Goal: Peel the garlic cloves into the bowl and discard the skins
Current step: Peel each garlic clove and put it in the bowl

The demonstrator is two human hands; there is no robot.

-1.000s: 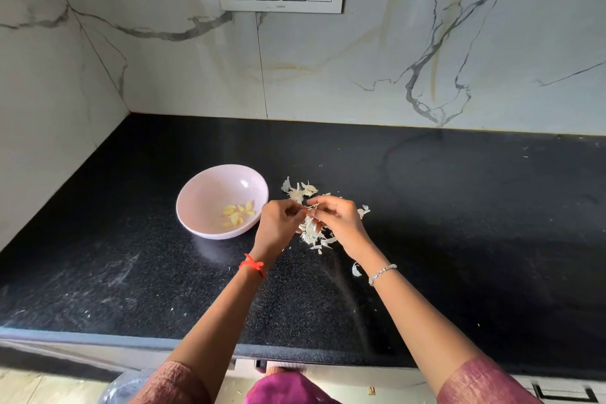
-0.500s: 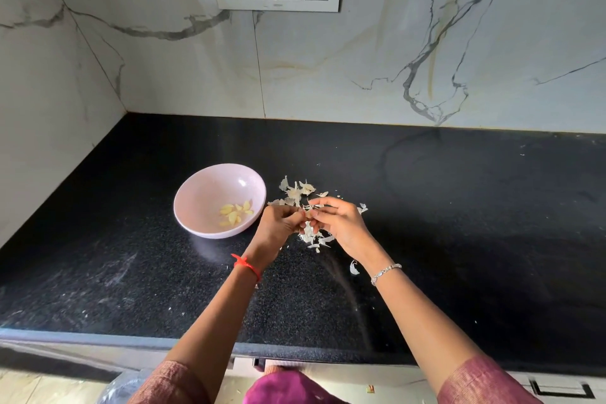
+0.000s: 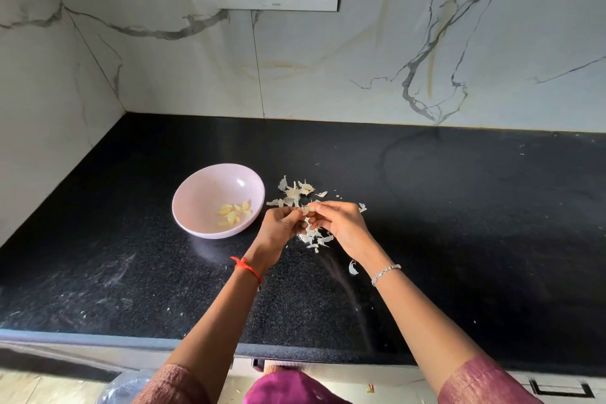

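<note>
Garlic clove (image 3: 306,210): was any change noted over the last second?

Very little. It was kept pinched between the fingertips of both hands, raised over the skins (image 3: 296,192) scattered on the countertop (image 3: 459,223), just beside the bowl (image 3: 196,203). The hands were shifted only slightly, and a pale scrap was shown more plainly between the fingertips.

What was meant by that for the task?

It was judged that the peeling of this clove was under way and not yet finished. The same few peeled cloves (image 3: 234,213) were seen in the bowl, nothing was added to them, and the skins were left undiscarded.

How were the hands held?

The left hand (image 3: 278,226) was curled, its back turned toward the camera, with the clove gripped at its fingertips. The right hand (image 3: 341,223) was brought against it from the other side, thumb and forefinger closed narrowly on the clove or on its skin; which of the two could not be told.
</note>
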